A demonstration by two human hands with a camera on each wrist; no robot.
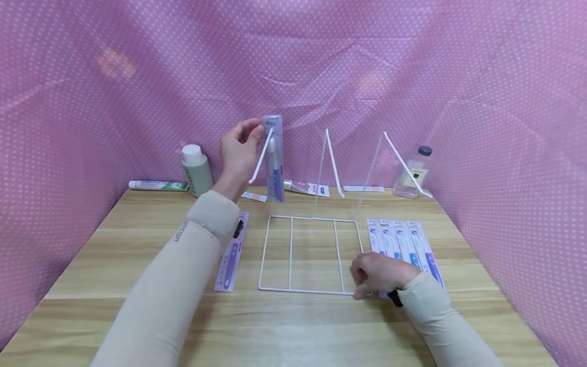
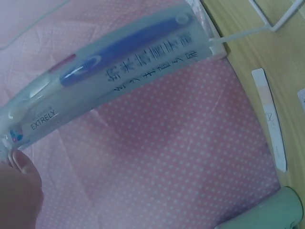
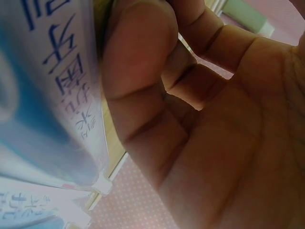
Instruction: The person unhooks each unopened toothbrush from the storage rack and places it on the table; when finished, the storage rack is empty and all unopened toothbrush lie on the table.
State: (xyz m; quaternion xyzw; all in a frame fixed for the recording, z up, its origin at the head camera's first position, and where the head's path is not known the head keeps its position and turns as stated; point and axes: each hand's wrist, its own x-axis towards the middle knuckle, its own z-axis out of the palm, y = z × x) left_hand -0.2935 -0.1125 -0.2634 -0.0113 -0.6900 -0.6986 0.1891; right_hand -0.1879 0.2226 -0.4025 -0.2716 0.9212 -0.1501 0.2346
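A white wire rack (image 1: 314, 292) stands on the table, with three prongs rising above its base. My left hand (image 1: 240, 148) pinches the upper edge of a packaged purple toothbrush (image 1: 275, 173), which hangs upright at the back of the left prong (image 1: 261, 160). In the left wrist view the same toothbrush pack (image 2: 128, 57) runs across the top, my thumb (image 2: 26, 167) at its end. My right hand (image 1: 378, 272) grips the rack base's front right corner with curled fingers; the wire inside them is hidden. Several packaged toothbrushes (image 1: 426, 250) lie beside that hand, partly under it.
Another packaged toothbrush (image 1: 231, 257) lies left of the rack. Along the back are a toothpaste tube (image 1: 158, 185), a green bottle (image 1: 198, 173), a pink tube (image 1: 304, 188), a white strip (image 1: 364, 188) and a clear bottle (image 1: 410, 176). Pink dotted cloth surrounds the table.
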